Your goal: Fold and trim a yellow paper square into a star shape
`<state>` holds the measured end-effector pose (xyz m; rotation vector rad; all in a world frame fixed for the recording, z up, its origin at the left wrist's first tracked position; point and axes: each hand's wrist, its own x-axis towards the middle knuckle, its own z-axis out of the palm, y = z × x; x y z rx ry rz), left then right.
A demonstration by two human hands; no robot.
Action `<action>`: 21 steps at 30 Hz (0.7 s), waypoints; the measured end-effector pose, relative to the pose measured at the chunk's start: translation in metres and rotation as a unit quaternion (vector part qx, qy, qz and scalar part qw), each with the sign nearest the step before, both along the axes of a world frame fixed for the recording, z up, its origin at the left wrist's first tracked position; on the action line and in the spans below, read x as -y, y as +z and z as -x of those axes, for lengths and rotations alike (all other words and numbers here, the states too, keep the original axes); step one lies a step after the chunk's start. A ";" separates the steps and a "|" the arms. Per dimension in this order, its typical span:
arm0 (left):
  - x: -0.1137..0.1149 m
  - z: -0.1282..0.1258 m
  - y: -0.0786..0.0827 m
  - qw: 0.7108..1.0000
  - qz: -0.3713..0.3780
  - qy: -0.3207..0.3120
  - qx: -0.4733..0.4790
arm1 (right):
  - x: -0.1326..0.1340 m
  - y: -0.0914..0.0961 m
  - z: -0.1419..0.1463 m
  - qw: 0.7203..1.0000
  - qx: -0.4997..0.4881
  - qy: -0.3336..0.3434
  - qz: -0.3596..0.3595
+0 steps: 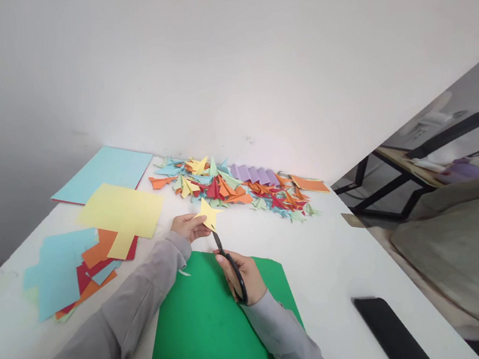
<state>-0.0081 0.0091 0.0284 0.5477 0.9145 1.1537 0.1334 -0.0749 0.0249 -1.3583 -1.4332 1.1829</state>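
Observation:
Pinched in my left hand [189,228] is a yellow paper star [208,213], held up off the table by its left side. My right hand [246,276] is closed around the black handles of a pair of scissors [236,274]. Their blades point up and away from me, with the tips at the lower part of the star. Whether the blades are cutting the paper I cannot tell. Below both hands lies a green mat [209,330].
Many coloured folded paper pieces [222,185] lie along the wall. To the left are a blue sheet [106,173], yellow paper [124,213] and coloured scraps [65,268]. An orange pad [310,183] lies far right. A black flat object [388,329] rests near the right edge.

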 end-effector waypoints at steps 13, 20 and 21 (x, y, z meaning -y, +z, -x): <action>-0.002 0.000 -0.004 1.000 0.000 0.000 0.001 | -0.001 -0.001 0.000 1.000 -0.004 -0.010 -0.005; -0.002 0.000 -0.006 1.000 -0.008 -0.003 -0.001 | -0.001 -0.003 -0.001 1.000 0.014 0.000 -0.018; -0.002 0.000 -0.006 1.000 -0.008 -0.002 -0.002 | -0.001 -0.004 -0.001 1.000 0.017 0.001 -0.021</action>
